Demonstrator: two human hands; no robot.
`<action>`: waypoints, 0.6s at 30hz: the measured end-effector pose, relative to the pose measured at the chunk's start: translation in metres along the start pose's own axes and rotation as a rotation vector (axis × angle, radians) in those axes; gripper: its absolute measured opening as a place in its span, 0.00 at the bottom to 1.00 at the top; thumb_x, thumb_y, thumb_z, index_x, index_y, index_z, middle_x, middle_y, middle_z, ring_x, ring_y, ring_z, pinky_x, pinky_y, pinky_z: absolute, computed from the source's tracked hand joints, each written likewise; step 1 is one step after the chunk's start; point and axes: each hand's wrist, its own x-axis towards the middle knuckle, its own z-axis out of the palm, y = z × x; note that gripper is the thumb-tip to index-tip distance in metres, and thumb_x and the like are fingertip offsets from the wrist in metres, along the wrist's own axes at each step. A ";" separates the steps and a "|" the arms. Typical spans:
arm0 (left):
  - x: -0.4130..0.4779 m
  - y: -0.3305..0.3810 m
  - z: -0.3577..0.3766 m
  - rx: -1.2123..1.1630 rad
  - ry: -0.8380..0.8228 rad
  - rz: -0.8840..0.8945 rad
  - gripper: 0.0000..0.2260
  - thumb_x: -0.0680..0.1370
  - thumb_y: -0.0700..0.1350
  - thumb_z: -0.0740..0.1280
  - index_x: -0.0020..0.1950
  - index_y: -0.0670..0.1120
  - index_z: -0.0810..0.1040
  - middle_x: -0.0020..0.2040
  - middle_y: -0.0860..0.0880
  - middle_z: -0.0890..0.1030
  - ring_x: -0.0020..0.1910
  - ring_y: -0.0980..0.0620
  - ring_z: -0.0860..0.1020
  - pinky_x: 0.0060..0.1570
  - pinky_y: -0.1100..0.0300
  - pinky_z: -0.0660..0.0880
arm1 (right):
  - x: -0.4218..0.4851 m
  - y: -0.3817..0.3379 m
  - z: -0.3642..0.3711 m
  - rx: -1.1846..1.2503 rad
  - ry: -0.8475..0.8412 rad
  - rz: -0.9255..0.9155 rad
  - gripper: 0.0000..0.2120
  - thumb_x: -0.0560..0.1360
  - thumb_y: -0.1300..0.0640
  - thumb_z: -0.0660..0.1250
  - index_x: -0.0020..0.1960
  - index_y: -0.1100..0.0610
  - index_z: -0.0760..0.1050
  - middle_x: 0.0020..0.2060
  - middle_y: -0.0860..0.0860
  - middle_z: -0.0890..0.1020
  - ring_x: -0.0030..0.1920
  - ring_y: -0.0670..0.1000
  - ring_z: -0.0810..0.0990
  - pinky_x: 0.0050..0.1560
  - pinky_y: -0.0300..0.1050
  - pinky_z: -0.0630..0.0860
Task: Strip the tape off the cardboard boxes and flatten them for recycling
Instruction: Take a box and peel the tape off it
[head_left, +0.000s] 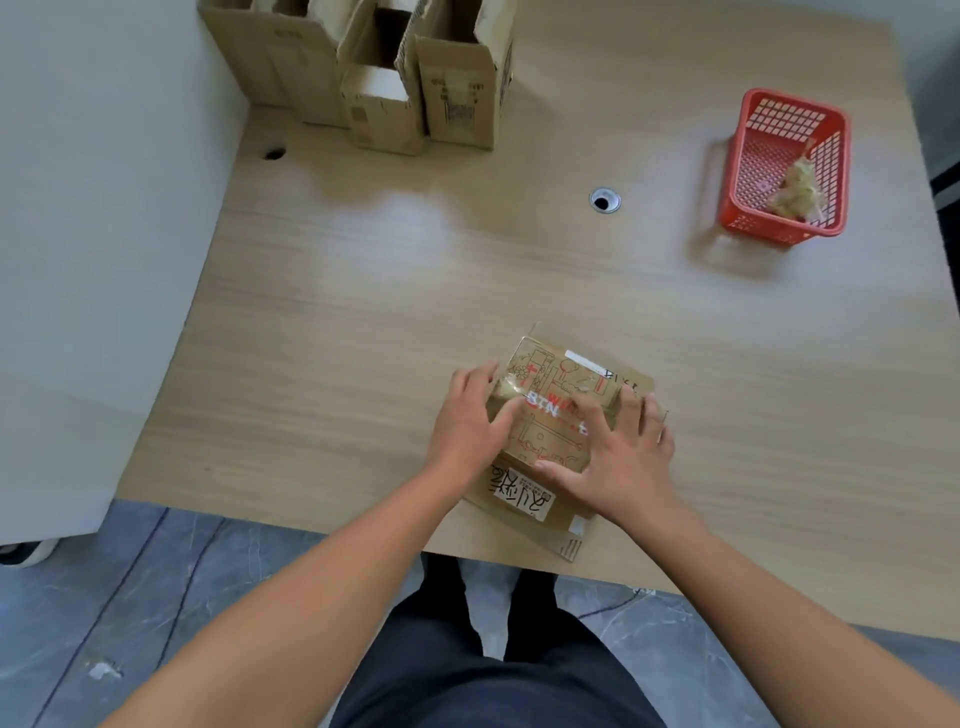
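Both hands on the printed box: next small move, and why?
Probably pick up an edge with the left hand while the right hand presses the printed box down: glossy tape still covers its top, and it isn't flattened.
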 end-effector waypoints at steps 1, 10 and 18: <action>0.003 0.001 0.000 0.021 0.044 0.047 0.21 0.82 0.52 0.65 0.75 0.55 0.69 0.63 0.54 0.71 0.55 0.55 0.77 0.51 0.58 0.77 | 0.000 -0.003 0.000 -0.022 0.012 0.012 0.49 0.58 0.13 0.46 0.75 0.32 0.51 0.74 0.56 0.54 0.77 0.67 0.50 0.74 0.72 0.56; 0.031 0.000 -0.019 -0.053 0.008 0.108 0.11 0.82 0.53 0.55 0.52 0.51 0.76 0.49 0.58 0.73 0.49 0.61 0.73 0.51 0.55 0.74 | 0.009 -0.017 -0.009 -0.014 -0.011 0.041 0.43 0.63 0.16 0.57 0.74 0.28 0.51 0.67 0.55 0.58 0.68 0.62 0.60 0.71 0.63 0.59; 0.047 -0.006 -0.029 0.076 -0.104 0.103 0.14 0.76 0.54 0.73 0.46 0.54 0.67 0.47 0.55 0.74 0.43 0.56 0.75 0.39 0.59 0.72 | 0.002 -0.041 0.012 0.035 -0.027 0.056 0.50 0.68 0.19 0.54 0.82 0.41 0.41 0.81 0.60 0.41 0.80 0.67 0.36 0.74 0.75 0.35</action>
